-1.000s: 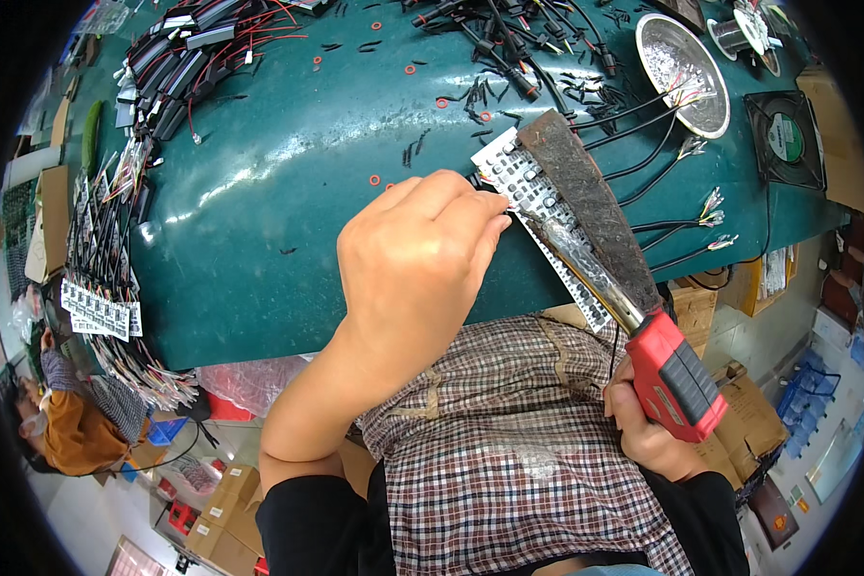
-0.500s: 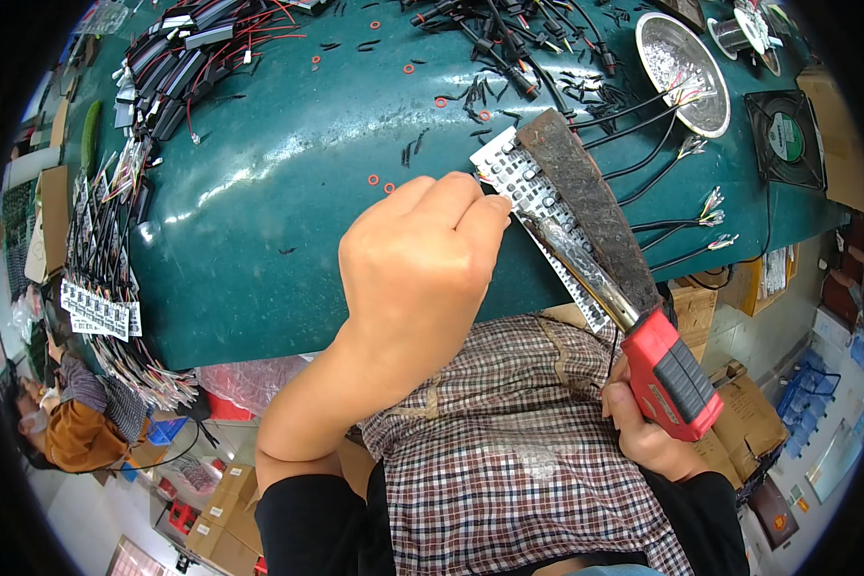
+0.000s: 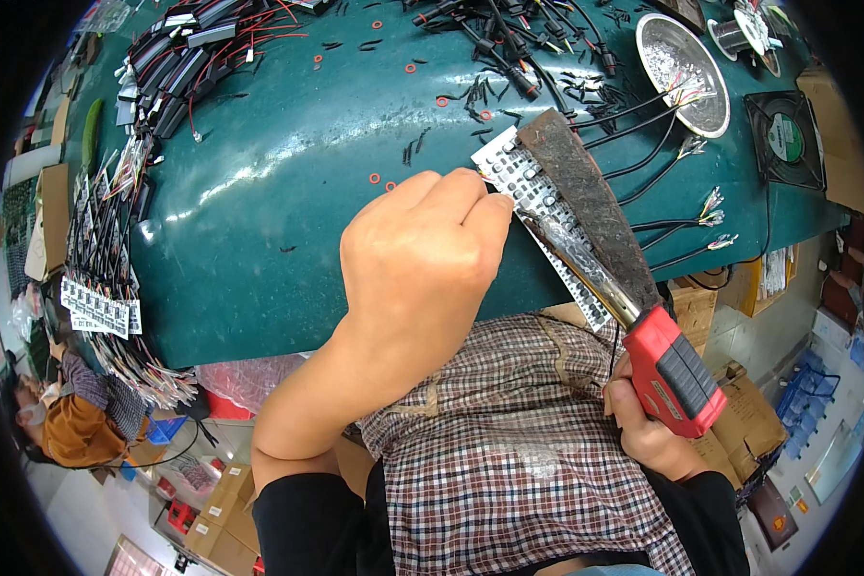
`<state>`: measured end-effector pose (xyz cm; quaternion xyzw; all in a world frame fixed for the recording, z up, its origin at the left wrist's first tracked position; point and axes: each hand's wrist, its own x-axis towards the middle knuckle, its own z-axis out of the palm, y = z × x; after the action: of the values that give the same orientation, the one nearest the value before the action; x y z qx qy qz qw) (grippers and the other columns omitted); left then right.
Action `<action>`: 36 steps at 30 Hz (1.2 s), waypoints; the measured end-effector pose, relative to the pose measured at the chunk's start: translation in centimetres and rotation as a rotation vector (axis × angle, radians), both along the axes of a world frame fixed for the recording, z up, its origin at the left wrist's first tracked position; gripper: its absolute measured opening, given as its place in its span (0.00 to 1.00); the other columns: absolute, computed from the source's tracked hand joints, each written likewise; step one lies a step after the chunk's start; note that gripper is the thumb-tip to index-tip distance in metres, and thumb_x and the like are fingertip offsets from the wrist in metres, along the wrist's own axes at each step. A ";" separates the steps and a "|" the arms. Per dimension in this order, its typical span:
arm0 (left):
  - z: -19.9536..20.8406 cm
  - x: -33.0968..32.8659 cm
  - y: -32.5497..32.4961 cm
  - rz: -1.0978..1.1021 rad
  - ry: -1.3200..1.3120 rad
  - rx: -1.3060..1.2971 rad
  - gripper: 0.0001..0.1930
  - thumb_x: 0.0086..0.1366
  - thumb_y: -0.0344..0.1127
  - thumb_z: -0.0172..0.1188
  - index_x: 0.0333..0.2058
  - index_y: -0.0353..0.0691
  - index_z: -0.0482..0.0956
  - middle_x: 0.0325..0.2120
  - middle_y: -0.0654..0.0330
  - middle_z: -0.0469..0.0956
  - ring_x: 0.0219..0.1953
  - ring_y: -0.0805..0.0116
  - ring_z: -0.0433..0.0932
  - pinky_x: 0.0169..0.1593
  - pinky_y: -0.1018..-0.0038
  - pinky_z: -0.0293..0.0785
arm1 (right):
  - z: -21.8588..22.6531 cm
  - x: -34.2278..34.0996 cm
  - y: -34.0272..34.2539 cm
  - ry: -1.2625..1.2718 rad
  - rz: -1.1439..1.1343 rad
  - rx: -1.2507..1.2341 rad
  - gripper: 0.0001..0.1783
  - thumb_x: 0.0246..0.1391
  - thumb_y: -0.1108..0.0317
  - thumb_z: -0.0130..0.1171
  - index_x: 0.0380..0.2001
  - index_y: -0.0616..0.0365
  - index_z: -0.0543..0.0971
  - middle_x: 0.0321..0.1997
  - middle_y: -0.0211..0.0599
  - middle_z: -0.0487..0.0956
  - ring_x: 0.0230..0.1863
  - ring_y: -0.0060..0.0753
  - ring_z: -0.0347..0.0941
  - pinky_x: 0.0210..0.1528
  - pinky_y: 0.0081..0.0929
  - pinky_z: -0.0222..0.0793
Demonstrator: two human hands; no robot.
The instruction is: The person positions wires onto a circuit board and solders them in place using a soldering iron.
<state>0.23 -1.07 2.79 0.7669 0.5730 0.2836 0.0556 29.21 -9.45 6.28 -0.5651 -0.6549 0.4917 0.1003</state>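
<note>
Head camera, looking down at a dark green work table (image 3: 288, 192) and the person's own two bare hands.

The left hand (image 3: 422, 259) lies knuckles-up near the middle of the view, fingers curled closed. Its fingertips pinch and press the near edge of a pale perforated circuit strip (image 3: 518, 178), which lies on the table just to the right of the hand. The strip's long axis runs diagonally, from upper left beside the fingertips down to lower right, where its end hangs past the table edge over the person's checked shirt (image 3: 518, 451).

The right hand (image 3: 648, 432) sits low and to the right, off the table, wrapped tightly around the red handle of a wide-blade heating iron (image 3: 595, 211). The tool's long, dark, crusted blade lies along the strip on nearly the same diagonal, resting on or just above it; which, cannot be told. The left hand is the nearer hand to the strip; the right reaches it only through the tool.

Around them: loose black wires (image 3: 662, 182) with stripped ends to the right, small red rings (image 3: 374, 179) scattered on the table, a round metal dish (image 3: 686, 72) at upper right, a small black fan (image 3: 785, 134) beside it, and bundles of wired parts (image 3: 106, 240) along the left edge.
</note>
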 end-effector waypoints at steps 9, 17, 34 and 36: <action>0.3 0.1 0.0 -0.008 0.018 -0.026 0.11 0.46 0.26 0.75 0.30 0.41 0.85 0.25 0.64 0.79 0.27 0.64 0.79 0.31 0.70 0.74 | 0.6 2.7 0.3 0.076 -0.253 0.343 0.17 0.56 0.71 0.65 0.48 0.63 0.79 0.38 0.40 0.81 0.34 0.38 0.80 0.42 0.34 0.76; 0.0 -0.3 -0.2 -0.008 0.037 -0.040 0.10 0.47 0.26 0.75 0.30 0.41 0.85 0.25 0.64 0.79 0.28 0.64 0.79 0.32 0.69 0.75 | 9.5 10.9 7.3 -0.621 0.140 1.144 0.20 0.50 0.81 0.62 0.49 0.73 0.78 0.42 0.51 0.80 0.43 0.43 0.78 0.49 0.33 0.74; 1.9 -1.6 3.0 -0.067 -0.003 -0.103 0.06 0.57 0.33 0.71 0.32 0.41 0.85 0.29 0.61 0.80 0.32 0.58 0.80 0.36 0.64 0.76 | 0.4 1.2 3.2 0.502 -0.498 0.542 0.16 0.65 0.69 0.56 0.51 0.66 0.69 0.31 0.32 0.69 0.13 0.12 0.54 0.18 0.16 0.53; 1.3 -2.0 6.2 0.043 -0.042 -0.022 0.07 0.61 0.33 0.66 0.38 0.43 0.84 0.32 0.56 0.78 0.38 0.53 0.80 0.41 0.59 0.78 | 0.0 1.2 3.0 0.533 -0.510 0.488 0.16 0.64 0.69 0.56 0.52 0.66 0.69 0.31 0.33 0.69 0.13 0.12 0.54 0.18 0.16 0.53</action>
<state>-1.79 5.18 4.14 0.7477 0.5912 0.2942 0.0700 30.41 -6.50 6.23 -0.5217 -0.5428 0.4108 0.5142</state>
